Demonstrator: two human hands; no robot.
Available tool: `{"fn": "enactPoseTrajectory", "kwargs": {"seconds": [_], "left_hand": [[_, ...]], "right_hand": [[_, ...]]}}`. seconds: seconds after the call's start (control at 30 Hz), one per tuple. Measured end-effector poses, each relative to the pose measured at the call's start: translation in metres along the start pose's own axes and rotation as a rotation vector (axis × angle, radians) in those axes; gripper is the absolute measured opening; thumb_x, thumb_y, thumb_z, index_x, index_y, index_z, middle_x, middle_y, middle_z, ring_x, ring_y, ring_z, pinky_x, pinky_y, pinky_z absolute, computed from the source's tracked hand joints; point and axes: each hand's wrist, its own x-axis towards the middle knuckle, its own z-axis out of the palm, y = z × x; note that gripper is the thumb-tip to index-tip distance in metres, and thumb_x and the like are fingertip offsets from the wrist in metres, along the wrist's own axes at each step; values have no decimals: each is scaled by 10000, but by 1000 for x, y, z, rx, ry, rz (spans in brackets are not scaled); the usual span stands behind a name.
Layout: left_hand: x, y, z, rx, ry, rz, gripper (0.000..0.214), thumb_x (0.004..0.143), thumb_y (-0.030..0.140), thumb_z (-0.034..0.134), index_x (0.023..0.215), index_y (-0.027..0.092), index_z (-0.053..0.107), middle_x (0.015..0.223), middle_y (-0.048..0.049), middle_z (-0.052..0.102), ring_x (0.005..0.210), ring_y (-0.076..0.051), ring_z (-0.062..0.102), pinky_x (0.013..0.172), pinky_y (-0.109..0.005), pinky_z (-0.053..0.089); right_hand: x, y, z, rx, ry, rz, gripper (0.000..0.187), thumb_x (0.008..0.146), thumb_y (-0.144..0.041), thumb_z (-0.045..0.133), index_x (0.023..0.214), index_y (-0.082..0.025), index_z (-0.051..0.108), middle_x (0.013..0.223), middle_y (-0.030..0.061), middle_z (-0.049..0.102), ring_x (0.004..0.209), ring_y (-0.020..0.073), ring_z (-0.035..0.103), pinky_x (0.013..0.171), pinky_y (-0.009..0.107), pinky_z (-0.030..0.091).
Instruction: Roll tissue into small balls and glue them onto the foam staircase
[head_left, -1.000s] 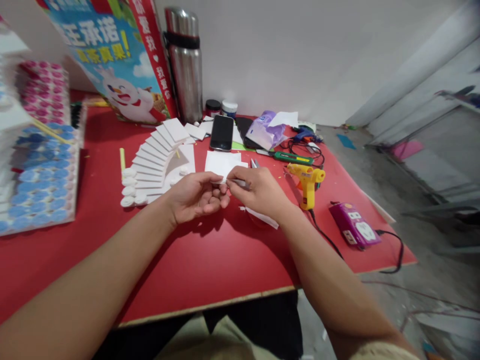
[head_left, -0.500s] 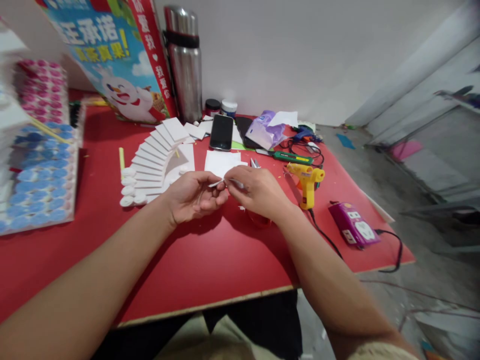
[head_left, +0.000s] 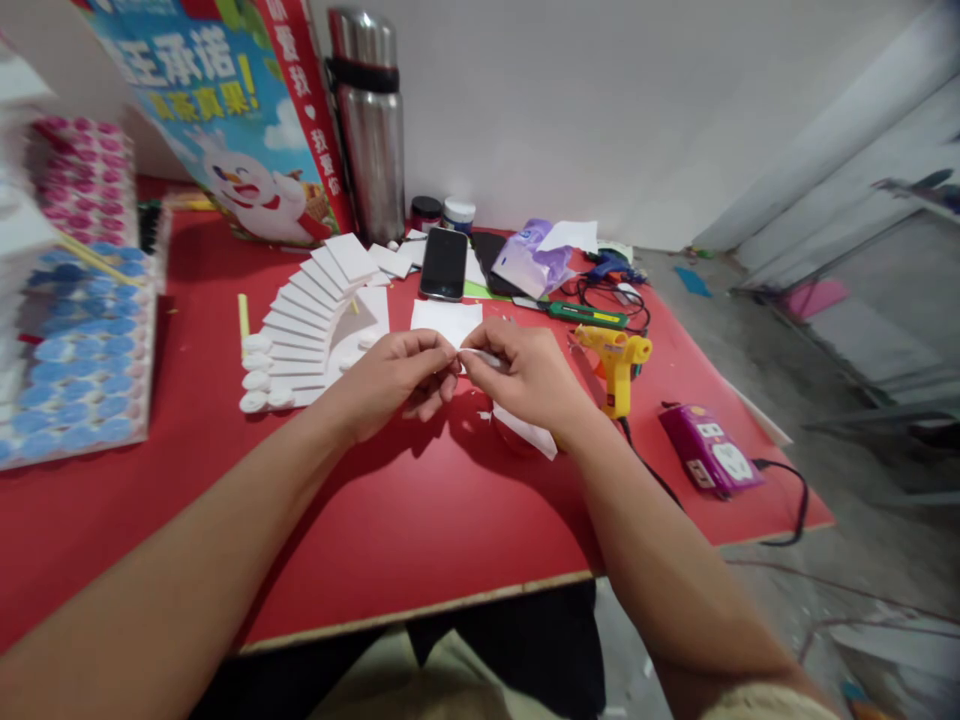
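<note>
My left hand [head_left: 401,375] and my right hand [head_left: 521,370] meet over the red table. Their thumbs and forefingers are closed on one end of a thin white paper strip [head_left: 529,432]. The strip passes under my right palm, which hides its middle, and its loose end slants out below. Behind my fingers lies a square sheet of white paper [head_left: 446,320]. To the left stands a curved, stepped fan of white board pieces [head_left: 304,315], with several small white paper rolls [head_left: 257,380] at its near end.
On the right are a yellow glue gun [head_left: 615,365], a purple power socket [head_left: 709,450] and a green pen-like tool [head_left: 585,315]. A phone [head_left: 444,265] and a steel flask [head_left: 371,140] stand toward the wall. A tray of blue rolls [head_left: 82,390] sits far left.
My left hand has turned over and its fingers have curled in at the pinch. Both hands have moved slightly right, and the strip's loose end now shows below my right hand.
</note>
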Motion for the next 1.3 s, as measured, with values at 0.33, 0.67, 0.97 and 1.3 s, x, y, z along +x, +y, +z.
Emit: {"fn": "enactPoseTrajectory", "kwargs": {"seconds": [0.33, 0.67, 0.97, 1.3], "left_hand": [[-5, -3, 2, 435, 107, 178, 254, 997, 361, 526, 803, 196, 531, 608, 44, 531, 501, -101, 473, 510, -240, 343], [-4, -7, 6, 899, 336, 402, 204, 1000, 289, 474, 841, 189, 555, 702, 11, 564, 640, -151, 487, 637, -293, 320], [-5, -7, 5, 872, 311, 421, 216, 999, 280, 472, 855, 180, 596, 716, 8, 607, 629, -147, 494, 638, -284, 330], [-6, -6, 5, 830, 316, 408, 225, 994, 293, 482, 830, 186, 592, 663, 24, 546, 613, -144, 469, 622, -280, 329]], "right_hand": [[5, -2, 8, 212, 33, 234, 145, 822, -214, 603, 684, -175, 623, 581, -28, 554, 582, 109, 462, 559, 256, 321], [3, -13, 10, 443, 51, 418, 153, 861, -264, 612, 731, -185, 627, 593, -10, 617, 500, 107, 528, 500, 244, 400], [8, -7, 11, 778, 65, 545, 184, 845, -340, 678, 806, -202, 564, 609, -11, 692, 359, 51, 372, 372, 209, 248], [12, 3, 5, 854, -105, 580, 324, 840, -472, 697, 718, -182, 619, 640, 31, 718, 358, 55, 361, 361, 247, 206]]}}
